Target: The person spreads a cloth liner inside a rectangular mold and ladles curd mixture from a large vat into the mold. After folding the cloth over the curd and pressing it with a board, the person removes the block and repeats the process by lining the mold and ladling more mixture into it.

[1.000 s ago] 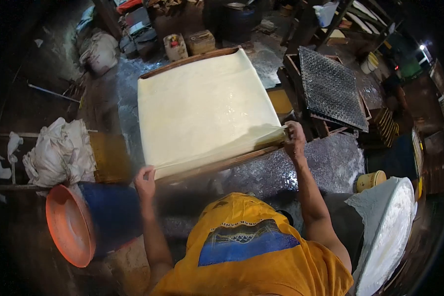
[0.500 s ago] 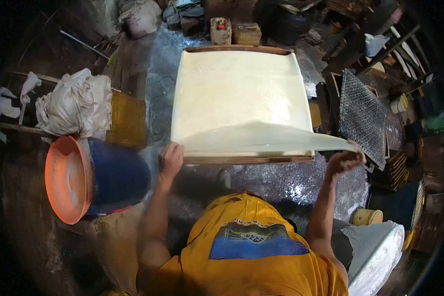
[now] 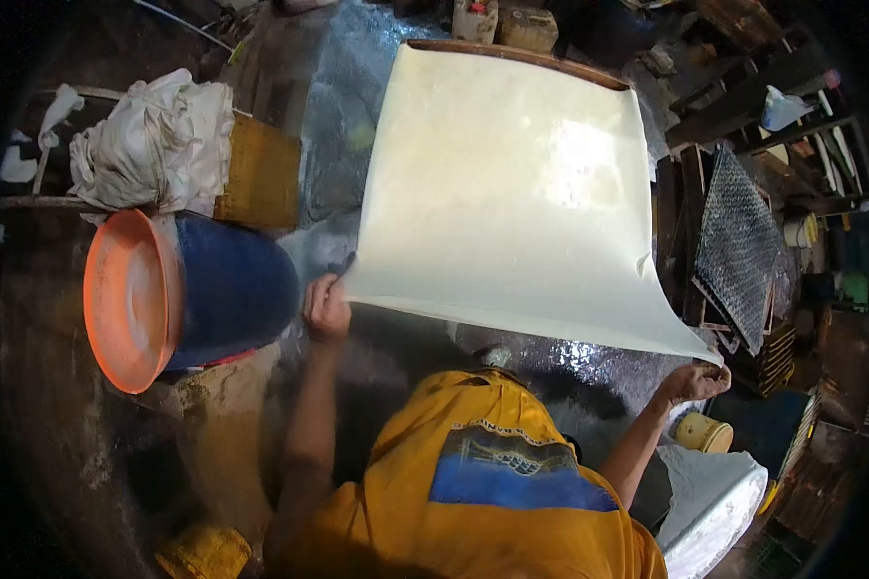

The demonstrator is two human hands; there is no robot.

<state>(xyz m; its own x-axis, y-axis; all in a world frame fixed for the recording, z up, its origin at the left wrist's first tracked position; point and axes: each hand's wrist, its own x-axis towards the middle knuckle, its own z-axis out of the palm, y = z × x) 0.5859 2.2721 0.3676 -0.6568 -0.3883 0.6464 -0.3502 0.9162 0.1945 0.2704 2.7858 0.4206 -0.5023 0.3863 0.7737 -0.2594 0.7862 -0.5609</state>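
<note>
A broad, smooth, cream-coloured sheet point(image 3: 502, 183), damp and glossy in places, lies over a wooden-edged board point(image 3: 521, 62). Its near edge is pulled taut between my two hands. My left hand point(image 3: 327, 304) is closed on the near left corner, beside the board. Out to the right, my right hand point(image 3: 695, 382) pinches the other near corner, which is drawn into a narrow point. The near edge of the board is hidden beneath the sheet. What the sheet is made of, I cannot tell.
Left of me stand a blue barrel point(image 3: 237, 294) with an orange basin point(image 3: 130, 301) and a heap of whitish cloth point(image 3: 154, 140). On the right are a textured dark panel point(image 3: 741, 246), a yellowish tub point(image 3: 703, 432) and a white-covered container point(image 3: 710, 511). The floor looks wet.
My right hand has pulled its corner down toward me, and the sheet's near edge, folded back before, now stretches over the board's near side. My left hand keeps its corner. The view has shifted.
</note>
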